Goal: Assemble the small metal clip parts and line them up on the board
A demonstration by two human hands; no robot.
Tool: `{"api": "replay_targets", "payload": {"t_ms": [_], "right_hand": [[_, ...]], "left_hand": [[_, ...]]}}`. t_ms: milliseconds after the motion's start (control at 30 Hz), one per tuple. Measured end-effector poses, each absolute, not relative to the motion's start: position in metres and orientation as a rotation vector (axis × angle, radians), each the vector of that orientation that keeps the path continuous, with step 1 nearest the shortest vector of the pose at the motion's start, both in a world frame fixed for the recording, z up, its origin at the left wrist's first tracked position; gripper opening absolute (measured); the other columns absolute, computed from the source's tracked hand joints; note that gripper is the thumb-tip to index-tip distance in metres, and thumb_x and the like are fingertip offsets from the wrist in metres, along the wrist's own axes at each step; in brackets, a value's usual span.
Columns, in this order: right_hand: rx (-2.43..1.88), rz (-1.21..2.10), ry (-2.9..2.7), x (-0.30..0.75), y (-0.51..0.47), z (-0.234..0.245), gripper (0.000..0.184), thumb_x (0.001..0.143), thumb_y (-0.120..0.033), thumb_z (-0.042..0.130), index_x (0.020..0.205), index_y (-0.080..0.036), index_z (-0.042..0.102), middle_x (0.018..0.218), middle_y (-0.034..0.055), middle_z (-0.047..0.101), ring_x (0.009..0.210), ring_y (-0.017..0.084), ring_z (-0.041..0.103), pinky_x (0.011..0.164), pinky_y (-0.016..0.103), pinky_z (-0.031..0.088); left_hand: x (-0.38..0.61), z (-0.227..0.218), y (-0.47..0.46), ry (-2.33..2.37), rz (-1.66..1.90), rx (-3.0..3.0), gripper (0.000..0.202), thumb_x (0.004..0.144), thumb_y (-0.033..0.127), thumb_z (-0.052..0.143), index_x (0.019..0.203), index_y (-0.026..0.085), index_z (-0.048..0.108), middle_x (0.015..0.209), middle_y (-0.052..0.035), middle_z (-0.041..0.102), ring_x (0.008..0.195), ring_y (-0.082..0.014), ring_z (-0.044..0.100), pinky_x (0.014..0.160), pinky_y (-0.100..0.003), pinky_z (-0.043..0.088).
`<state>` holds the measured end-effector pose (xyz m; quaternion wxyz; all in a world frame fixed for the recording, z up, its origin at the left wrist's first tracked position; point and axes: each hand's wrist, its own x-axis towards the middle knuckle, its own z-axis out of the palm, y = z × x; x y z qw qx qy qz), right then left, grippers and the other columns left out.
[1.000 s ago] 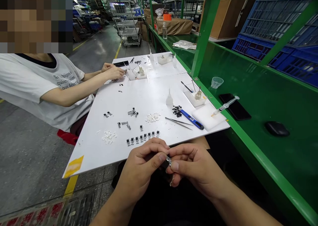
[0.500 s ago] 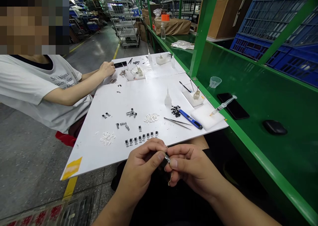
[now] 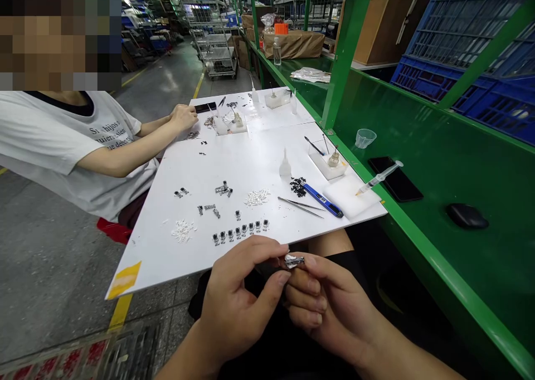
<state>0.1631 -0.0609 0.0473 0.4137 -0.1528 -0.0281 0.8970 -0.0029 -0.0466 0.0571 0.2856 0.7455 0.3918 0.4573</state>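
Head view, right hand [image 3: 328, 307] holding metal part [image 3: 294, 261], left hand [image 3: 238, 307] beside

Item: small silver metal part [image 3: 293, 261] | state: shiny, white patch | pose: lying sideways | place: right hand [image 3: 324, 307] fingertips

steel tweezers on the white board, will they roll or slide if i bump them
The tweezers probably won't roll, their flat legs lying on the white board. They look thin and light, so a bump could slide them on that smooth surface. Slim tips likely flex.
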Motion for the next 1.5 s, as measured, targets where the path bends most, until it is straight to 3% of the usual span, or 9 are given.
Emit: {"api": "replay_targets", "payload": {"t_ms": [367,667,933,1167,1500], "right_hand": [[-0.395,2.282,0.02,0.1629,-0.0655,0.0514,0.028,0.082,-0.027,0.074,0.064,-0.014,0.057,0.053,-0.0089,0.04,0.041,0.002,0.028,0.041,0.013,0.034],[-0.426,2.238,0.066,0.1612,-0.0653,0.0559,0.023,0.079,-0.022,0.078,0.069,-0.013,0.06,0.055,-0.0094,0.044,0.04,0.0,0.03,0.038,0.011,0.032],[-0.451,2.244,0.091,0.1593,-0.0628,0.0522,0.032,0.075,-0.025,0.081,0.06,-0.014,0.055,0.049,-0.0101,0.041,0.038,0.0,0.026,0.037,0.01,0.031],[-0.358,2.265,0.14,0.1605,-0.0637,0.0543,0.019,0.076,-0.026,0.078,0.076,-0.01,0.066,0.049,-0.0108,0.04,0.038,0.001,0.024,0.036,0.011,0.029],[-0.301,2.32,0.135,0.161,-0.0672,0.0549,0.034,0.078,-0.029,0.076,0.057,-0.013,0.054,0.047,-0.0094,0.042,0.038,0.001,0.029,0.037,0.011,0.034]], "left_hand": [[-0.0031,0.0602,-0.0443,1.043,1.26,2.086,0.032,0.084,0.002,0.065,0.103,0.027,0.071,0.093,-0.0007,0.07,0.084,-0.0132,0.068,0.075,-0.024,0.056],[-0.0014,0.0607,-0.0463,1.06,1.271,2.11,0.035,0.083,-0.001,0.064,0.103,0.027,0.071,0.095,-0.0005,0.071,0.083,-0.0134,0.068,0.072,-0.023,0.056],[0.0025,0.0611,-0.0431,1.097,1.201,2.086,0.027,0.086,0.003,0.061,0.101,0.025,0.068,0.093,-0.0001,0.069,0.085,-0.0122,0.066,0.077,-0.023,0.053],[0.0029,0.0628,-0.0463,1.016,1.186,2.025,0.039,0.083,0.009,0.063,0.119,0.025,0.058,0.092,-0.0007,0.065,0.08,-0.0137,0.063,0.077,-0.027,0.054],[-0.001,0.0652,-0.0452,0.953,1.269,2.108,0.033,0.082,0.002,0.065,0.106,0.024,0.067,0.097,-0.0018,0.07,0.087,-0.0121,0.068,0.078,-0.022,0.056]]}}
